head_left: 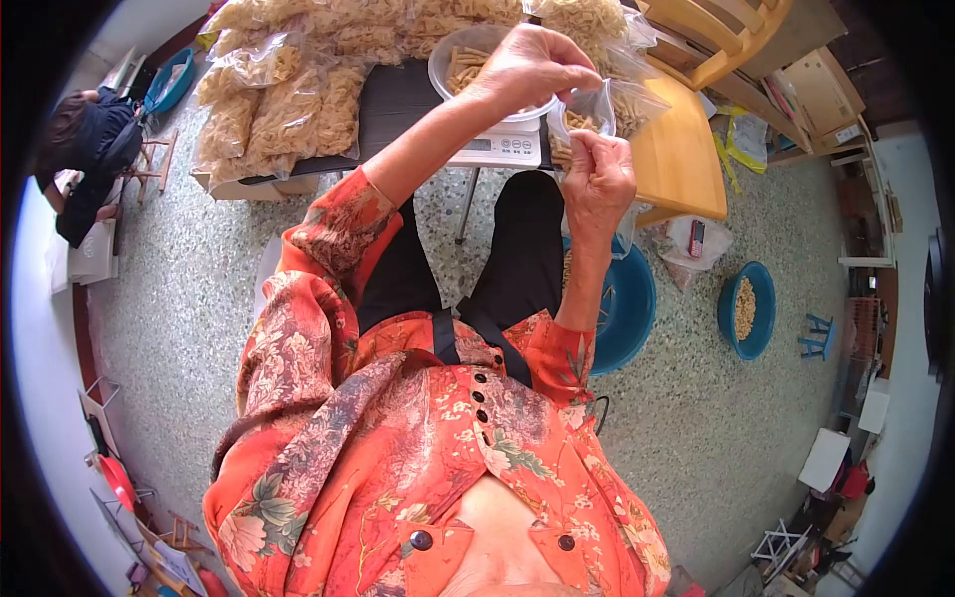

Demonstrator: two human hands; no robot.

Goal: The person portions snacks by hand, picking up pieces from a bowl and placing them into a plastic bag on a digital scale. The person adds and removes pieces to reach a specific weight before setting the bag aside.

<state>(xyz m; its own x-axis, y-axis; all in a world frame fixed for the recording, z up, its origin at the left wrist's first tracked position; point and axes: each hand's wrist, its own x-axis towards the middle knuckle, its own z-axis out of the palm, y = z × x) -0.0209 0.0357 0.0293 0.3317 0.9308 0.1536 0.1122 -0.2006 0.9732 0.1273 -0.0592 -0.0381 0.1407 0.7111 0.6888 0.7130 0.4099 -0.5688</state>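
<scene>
A clear plastic bag [589, 105] with tan stick-like pieces in it is held up between my two hands, its mouth spread into a round opening. My left hand [532, 72] reaches across from the left and pinches the far side of the bag's rim. On the near side, the fingertips of my right hand [599, 181] are closed on the rim. Just left of the bag, a translucent bowl [438, 72] holds tan strips. It stands on a white digital scale [507, 149], and my left forearm passes over part of both.
Many filled bags [298, 114] are piled at the table's back and left. A wooden chair [686, 149] stands at right. On the floor are a large teal basin [637, 308], a smaller basin [764, 318] with tan pieces, and a blue stool [818, 338]. Another person [90, 149] is at far left.
</scene>
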